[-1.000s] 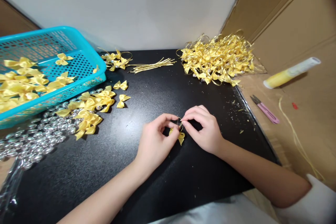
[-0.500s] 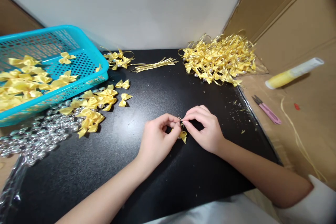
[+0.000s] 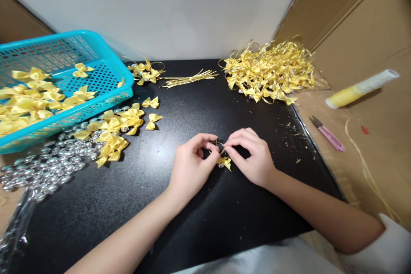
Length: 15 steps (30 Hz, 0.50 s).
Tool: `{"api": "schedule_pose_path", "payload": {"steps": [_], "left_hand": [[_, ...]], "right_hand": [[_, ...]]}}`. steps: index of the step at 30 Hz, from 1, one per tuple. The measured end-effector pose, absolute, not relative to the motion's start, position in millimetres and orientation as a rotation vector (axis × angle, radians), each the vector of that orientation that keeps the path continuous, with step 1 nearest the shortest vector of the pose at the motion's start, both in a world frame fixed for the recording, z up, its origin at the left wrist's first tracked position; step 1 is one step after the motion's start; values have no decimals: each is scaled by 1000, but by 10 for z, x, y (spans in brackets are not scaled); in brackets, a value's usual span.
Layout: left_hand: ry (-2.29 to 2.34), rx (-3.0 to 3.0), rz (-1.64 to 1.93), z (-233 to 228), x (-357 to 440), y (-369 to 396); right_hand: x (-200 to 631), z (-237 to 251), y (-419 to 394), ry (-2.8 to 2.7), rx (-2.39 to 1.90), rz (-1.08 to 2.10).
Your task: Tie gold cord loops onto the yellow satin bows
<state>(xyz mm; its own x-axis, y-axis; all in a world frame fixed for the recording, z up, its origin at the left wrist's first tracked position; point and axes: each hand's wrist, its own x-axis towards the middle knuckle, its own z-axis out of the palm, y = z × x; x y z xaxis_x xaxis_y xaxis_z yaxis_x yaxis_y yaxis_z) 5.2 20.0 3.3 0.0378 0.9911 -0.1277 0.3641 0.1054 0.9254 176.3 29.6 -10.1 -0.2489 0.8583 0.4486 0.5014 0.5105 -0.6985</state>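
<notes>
In the head view, a small yellow bow [image 3: 226,162] is seen at the middle of the black tabletop [image 3: 180,111], just below the fingertips of both hands and partly covered by them. A thin gold cord [image 3: 218,142] is looped just above it. By the left hand [image 3: 192,165] the cord is pinched, it seems, between thumb and bent middle finger, with the index finger raised a little apart; the exact contact is hidden. By the right hand [image 3: 251,154] the cord is clamped between thumb and index fingertips, which are brought together.

The step in hand is judged to be the knotting of the cord's ends above the bow. For the next move, a firm left grip and a fine right pinch would be called for, so that the end can be passed through and drawn tight without the loop being lost.

To the left, more bows are held in a blue basket [image 3: 111,58], beside which silver beads [image 3: 53,162] are spread. At the far edge, cut cords [image 3: 190,78] are laid in a bundle, and a large heap of corded bows [image 3: 269,72] is piled to their right. Pink-handled snips [image 3: 330,136] are placed off the tabletop's right edge.
</notes>
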Motion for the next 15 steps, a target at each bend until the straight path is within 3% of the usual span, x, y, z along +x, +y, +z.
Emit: {"api": "schedule_pose_path", "payload": {"steps": [15], "left_hand": [[1371, 1236, 802, 32, 30, 250]], "right_hand": [[1758, -91, 301, -1913, -1136, 549]]}}
